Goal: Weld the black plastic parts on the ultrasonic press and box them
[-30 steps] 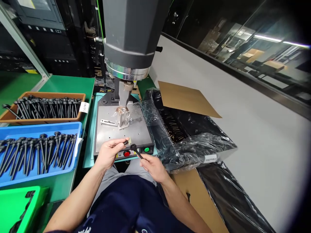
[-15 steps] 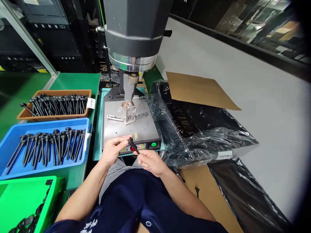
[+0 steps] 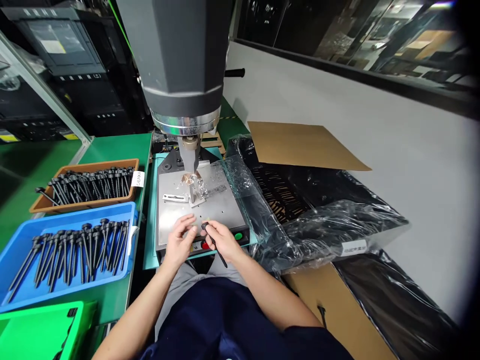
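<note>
A metal plate (image 3: 176,217) lies under a press (image 3: 178,60). At its near edge, the right hand (image 3: 224,243) pinches a black rod (image 3: 220,255); the left hand (image 3: 181,242) gapes, seemingly empty. Handling the rod seems the step; the next move needs steadiness.

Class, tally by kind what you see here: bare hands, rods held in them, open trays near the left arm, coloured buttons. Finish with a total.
Hands: 2 (left hand, right hand)
Held black rod: 1
Trays: 3 (brown tray, blue tray, green tray)
Buttons: 2 (red button, green button)
Total: 8
</note>
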`<action>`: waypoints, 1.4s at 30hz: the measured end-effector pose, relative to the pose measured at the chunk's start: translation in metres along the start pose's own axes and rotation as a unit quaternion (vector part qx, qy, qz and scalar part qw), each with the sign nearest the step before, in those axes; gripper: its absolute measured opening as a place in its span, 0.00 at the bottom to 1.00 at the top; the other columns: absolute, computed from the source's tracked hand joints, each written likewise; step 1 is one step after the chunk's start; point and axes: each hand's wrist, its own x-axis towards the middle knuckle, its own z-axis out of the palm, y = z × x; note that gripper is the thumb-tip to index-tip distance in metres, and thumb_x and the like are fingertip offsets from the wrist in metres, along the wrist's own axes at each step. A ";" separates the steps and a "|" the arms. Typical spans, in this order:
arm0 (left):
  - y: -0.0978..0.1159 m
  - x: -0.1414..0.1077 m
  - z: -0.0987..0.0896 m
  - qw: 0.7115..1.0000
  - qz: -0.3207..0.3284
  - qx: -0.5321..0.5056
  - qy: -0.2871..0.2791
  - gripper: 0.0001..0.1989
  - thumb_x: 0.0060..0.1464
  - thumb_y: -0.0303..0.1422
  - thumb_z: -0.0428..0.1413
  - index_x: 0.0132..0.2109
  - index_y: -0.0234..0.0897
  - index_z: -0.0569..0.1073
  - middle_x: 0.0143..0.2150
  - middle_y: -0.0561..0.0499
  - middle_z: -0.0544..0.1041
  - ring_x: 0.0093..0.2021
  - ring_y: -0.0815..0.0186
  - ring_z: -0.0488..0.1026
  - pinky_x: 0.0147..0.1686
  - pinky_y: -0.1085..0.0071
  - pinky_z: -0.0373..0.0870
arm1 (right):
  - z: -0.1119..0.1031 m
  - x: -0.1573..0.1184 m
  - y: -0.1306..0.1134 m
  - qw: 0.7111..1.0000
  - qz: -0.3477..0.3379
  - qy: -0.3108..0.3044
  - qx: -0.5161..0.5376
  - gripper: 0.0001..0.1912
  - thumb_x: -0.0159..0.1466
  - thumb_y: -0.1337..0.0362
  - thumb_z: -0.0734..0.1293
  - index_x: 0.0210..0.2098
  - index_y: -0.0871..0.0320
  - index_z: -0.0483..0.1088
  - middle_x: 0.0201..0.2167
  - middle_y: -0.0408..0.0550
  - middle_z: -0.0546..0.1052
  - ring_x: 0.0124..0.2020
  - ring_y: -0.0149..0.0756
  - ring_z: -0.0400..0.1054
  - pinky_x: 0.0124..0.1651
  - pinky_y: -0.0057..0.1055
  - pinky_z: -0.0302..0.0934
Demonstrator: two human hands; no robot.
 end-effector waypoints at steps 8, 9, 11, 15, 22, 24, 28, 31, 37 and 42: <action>0.005 0.070 -0.039 0.999 -0.004 0.009 0.048 0.21 0.49 0.42 0.64 0.50 0.40 0.74 0.61 0.41 0.67 0.63 0.55 0.63 0.58 0.60 0.63 | -0.009 0.073 0.010 0.992 0.007 0.068 0.108 0.22 0.47 0.56 0.77 0.37 0.57 0.69 0.31 0.41 0.71 0.28 0.28 0.67 0.30 0.27 0.65; 0.006 0.077 -0.039 0.999 -0.010 0.000 0.031 0.23 0.48 0.42 0.64 0.50 0.39 0.74 0.60 0.41 0.69 0.61 0.55 0.65 0.58 0.60 0.63 | -0.007 0.080 0.009 0.989 0.010 0.063 0.137 0.22 0.47 0.57 0.78 0.37 0.57 0.69 0.31 0.41 0.71 0.28 0.27 0.67 0.31 0.28 0.66; 0.010 0.088 -0.037 1.000 -0.016 -0.022 0.007 0.24 0.47 0.42 0.65 0.50 0.38 0.73 0.54 0.42 0.74 0.56 0.56 0.70 0.55 0.60 0.65 | -0.004 0.090 0.007 0.981 0.009 0.047 0.187 0.23 0.46 0.59 0.79 0.37 0.57 0.70 0.32 0.42 0.73 0.28 0.27 0.66 0.34 0.30 0.66; 0.016 0.100 -0.033 0.999 -0.036 -0.036 0.009 0.25 0.42 0.41 0.67 0.46 0.35 0.75 0.45 0.44 0.78 0.38 0.63 0.76 0.40 0.66 0.70 | 0.003 0.102 -0.001 0.979 -0.044 0.005 0.201 0.24 0.45 0.59 0.78 0.39 0.58 0.72 0.34 0.45 0.75 0.31 0.29 0.67 0.38 0.31 0.65; 0.024 0.100 -0.028 0.995 -0.049 -0.086 0.016 0.29 0.40 0.37 0.68 0.52 0.36 0.75 0.57 0.40 0.74 0.28 0.72 0.72 0.30 0.71 0.68 | 0.002 0.117 -0.011 0.975 -0.203 0.065 0.056 0.19 0.50 0.61 0.74 0.41 0.56 0.72 0.38 0.46 0.76 0.39 0.35 0.69 0.49 0.35 0.62; 0.029 0.100 -0.027 0.990 -0.055 -0.128 0.007 0.32 0.39 0.35 0.69 0.54 0.38 0.74 0.62 0.39 0.68 0.28 0.74 0.72 0.29 0.72 0.69 | 0.001 0.122 -0.014 0.968 -0.231 0.095 0.001 0.19 0.51 0.60 0.73 0.41 0.56 0.71 0.37 0.46 0.75 0.38 0.36 0.69 0.48 0.36 0.63; 0.038 0.100 -0.023 0.981 -0.065 -0.183 0.003 0.32 0.39 0.33 0.69 0.55 0.40 0.74 0.66 0.38 0.63 0.27 0.75 0.72 0.27 0.72 0.69 | 0.003 0.127 -0.023 0.941 -0.294 0.145 -0.085 0.16 0.52 0.61 0.72 0.41 0.56 0.72 0.43 0.50 0.72 0.45 0.40 0.67 0.51 0.38 0.62; 0.042 0.101 -0.022 0.980 -0.063 -0.189 -0.003 0.33 0.39 0.33 0.69 0.55 0.40 0.74 0.67 0.39 0.62 0.27 0.76 0.72 0.26 0.73 0.69 | 0.008 0.131 -0.030 0.919 -0.335 0.168 -0.126 0.14 0.52 0.63 0.72 0.39 0.55 0.73 0.46 0.50 0.69 0.51 0.42 0.64 0.56 0.38 0.59; 0.042 0.101 -0.020 0.978 -0.061 -0.198 -0.005 0.34 0.38 0.32 0.70 0.56 0.39 0.74 0.68 0.38 0.60 0.27 0.77 0.71 0.26 0.74 0.68 | 0.017 0.144 -0.039 0.914 -0.345 0.172 -0.126 0.13 0.53 0.63 0.72 0.38 0.54 0.73 0.51 0.50 0.68 0.53 0.42 0.64 0.59 0.39 0.58; 0.039 0.102 -0.020 0.981 -0.053 -0.187 -0.007 0.34 0.39 0.33 0.70 0.56 0.41 0.74 0.68 0.38 0.59 0.27 0.77 0.71 0.28 0.73 0.69 | 0.022 0.156 -0.048 0.904 -0.380 0.151 -0.121 0.11 0.55 0.60 0.71 0.37 0.55 0.73 0.47 0.48 0.72 0.51 0.41 0.66 0.59 0.40 0.59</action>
